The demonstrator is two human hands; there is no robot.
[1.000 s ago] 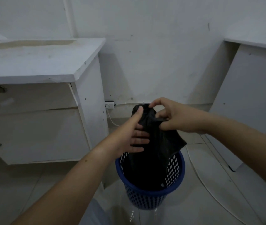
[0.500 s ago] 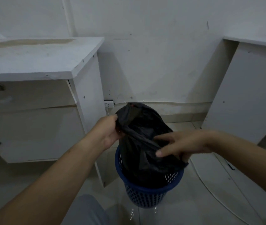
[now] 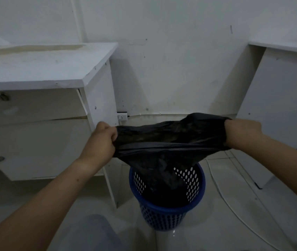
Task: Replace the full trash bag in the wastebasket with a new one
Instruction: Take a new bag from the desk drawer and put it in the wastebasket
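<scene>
Black plastic trash bag (image 3: 171,140) stretched wide between both hands above the wastebasket (image 3: 167,200), its lower end hanging down inside the basket. Left hand (image 3: 101,140) closed in a fist on the bag's left edge, fingers (image 3: 112,135) curled tight into the plastic. Right hand (image 3: 241,132) at the bag's right edge; its fingers are tucked inside the mouth of the bag and hidden by the plastic, so how tightly they close cannot be told, though the plastic wraps round the hand and pulls taut from it. Bag mouth drawn into a wide, shallow opening, the near edge a straight tight band.

Wastebasket blue, perforated, round, standing on the pale tiled floor (image 3: 234,223) in the gap between two white cabinets. Left cabinet (image 3: 41,138) has a stained tabletop (image 3: 41,67) and drawers with small knobs. Right cabinet (image 3: 278,105) plain-sided. White cable (image 3: 221,194) runs across the floor to the right of the basket. Wall socket (image 3: 122,116) low on the white wall, just beside the left cabinet.
</scene>
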